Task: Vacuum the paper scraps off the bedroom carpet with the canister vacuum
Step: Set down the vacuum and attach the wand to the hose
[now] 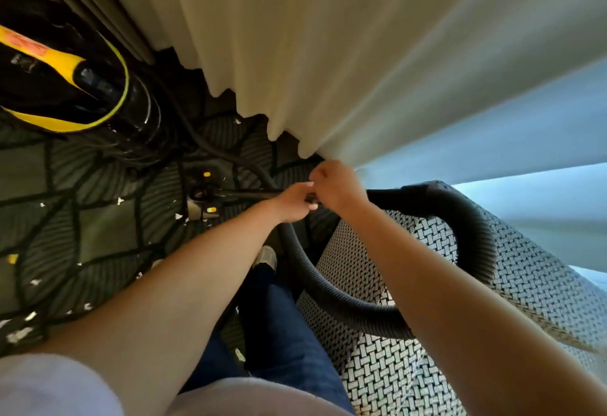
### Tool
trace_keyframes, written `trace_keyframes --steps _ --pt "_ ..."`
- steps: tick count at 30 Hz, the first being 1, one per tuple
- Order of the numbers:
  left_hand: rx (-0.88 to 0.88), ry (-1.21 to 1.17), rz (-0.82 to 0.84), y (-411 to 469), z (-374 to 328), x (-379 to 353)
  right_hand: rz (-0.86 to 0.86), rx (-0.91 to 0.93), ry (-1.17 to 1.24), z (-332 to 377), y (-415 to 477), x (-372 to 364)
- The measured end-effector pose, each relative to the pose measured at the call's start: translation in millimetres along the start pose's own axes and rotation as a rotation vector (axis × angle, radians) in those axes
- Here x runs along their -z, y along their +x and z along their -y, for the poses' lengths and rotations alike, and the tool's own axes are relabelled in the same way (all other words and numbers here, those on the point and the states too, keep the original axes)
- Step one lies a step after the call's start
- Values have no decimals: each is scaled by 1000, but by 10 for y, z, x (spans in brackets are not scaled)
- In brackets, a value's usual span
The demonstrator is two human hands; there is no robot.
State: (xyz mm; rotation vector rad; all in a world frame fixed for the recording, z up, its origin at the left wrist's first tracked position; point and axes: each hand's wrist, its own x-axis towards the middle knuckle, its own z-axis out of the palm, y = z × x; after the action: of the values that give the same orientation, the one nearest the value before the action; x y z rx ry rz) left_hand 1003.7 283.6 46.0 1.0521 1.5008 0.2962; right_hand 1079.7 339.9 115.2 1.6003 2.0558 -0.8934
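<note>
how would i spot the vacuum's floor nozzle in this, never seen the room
Start at the black and yellow canister vacuum at upper left, then drop to the patterned carpet below and right of it. The floor nozzle lies there at the wand's end, ahead of both hands. Two small yellow tabs mark it.

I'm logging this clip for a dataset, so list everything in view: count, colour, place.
canister vacuum: one, black and yellow, upper left on carpet
hose: one, dark grey, looping over chair at right
wand: one, dark, centre, running to floor head
floor head: one, grey, yellow buttons, centre carpet
paper scraps: many, white, mostly left carpet
carpet: one, dark patterned, left
curtain: one, cream, top
woven chair: one, black-white, lower right
left hand: on wand
right hand: on wand
</note>
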Motion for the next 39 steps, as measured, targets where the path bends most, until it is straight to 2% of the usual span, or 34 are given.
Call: trace_keyframes --steps 1,2,4,6,8,10,13,15,19,28,33,39 --pt "8 -45 9 31 27 -14 -47 25 -27 -36 51 35" --pt "-3 -88 -1 44 21 -34 -8 -2 -87 -56 77 58" --pt "-1 -158 8 37 6 -65 183 -2 -352 -98 76 93" --pt "14 -209 27 29 35 -94 344 -4 -506 -144 61 61" --pt "65 -318 30 5 95 -152 448 3 -529 -219 93 -4" --pt "206 -530 -48 -27 181 -208 495 -3 -518 -292 104 -133" --pt "456 -806 -220 -117 297 -258 471 29 -477 -349 85 -237" --pt "510 -914 -198 -168 322 -283 461 58 -497 -341 74 -227" --pt "512 -1063 -183 -163 259 -316 475 106 -517 -278 66 -135" --pt "498 -1423 -283 -417 241 -156 538 138 -386 14 -27 -50" --pt "504 -1513 -375 -663 482 11 583 172 -369 372 -133 -146" --pt "491 -1484 -470 -1101 912 345 618 276 -414 1000 -230 -508"
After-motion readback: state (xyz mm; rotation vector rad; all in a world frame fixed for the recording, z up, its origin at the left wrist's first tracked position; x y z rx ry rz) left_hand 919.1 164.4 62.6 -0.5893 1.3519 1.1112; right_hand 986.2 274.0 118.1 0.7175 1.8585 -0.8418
